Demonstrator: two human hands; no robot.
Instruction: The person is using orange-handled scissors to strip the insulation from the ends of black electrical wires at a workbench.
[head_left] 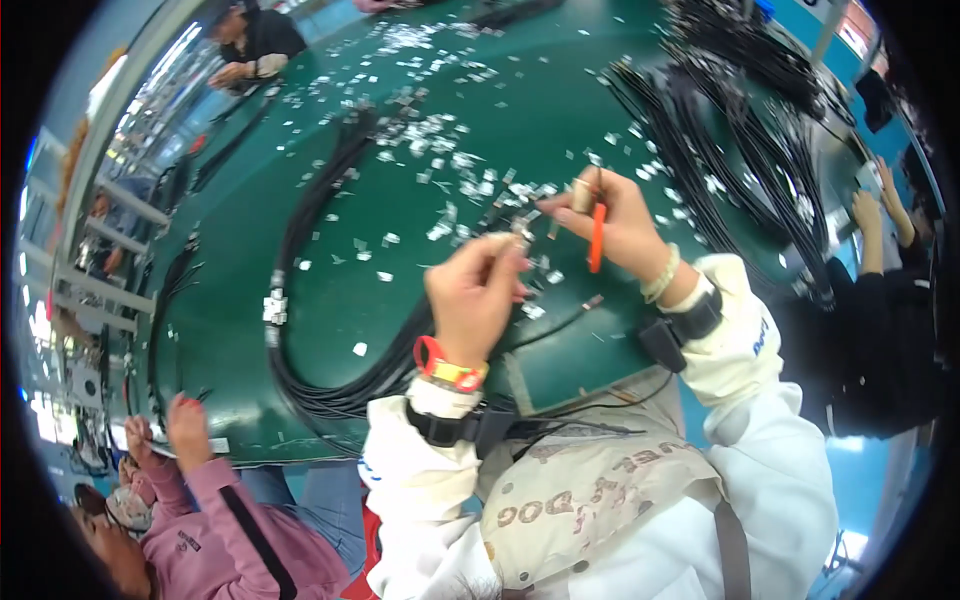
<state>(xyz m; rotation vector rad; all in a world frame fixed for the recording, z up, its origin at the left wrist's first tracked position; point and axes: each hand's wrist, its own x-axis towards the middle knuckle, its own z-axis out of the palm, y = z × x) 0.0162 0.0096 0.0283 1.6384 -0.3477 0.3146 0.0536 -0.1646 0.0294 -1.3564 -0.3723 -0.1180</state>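
My left hand (472, 298) is closed in a pinch near the middle of the green table (330, 330). Between its fingertips is the end of a thin dark cable (524, 224), small and partly covered by the fingers. Just to the right, my right hand (628, 222) is wrapped round a small tool with an orange handle (598, 240); its working end is too small to make out. The fingertips of both hands are close together. A long bundle of black cables (292, 240) curves round left of my left hand, and one loose cable (570, 318) lies below my hands.
White scraps (440, 130) are scattered across the table. More black cable bundles (710, 150) lie at the far right. A person in a pink top (235, 530) works at the left; another person (262, 45) sits at the far left. A person's hands (880, 205) show at the right.
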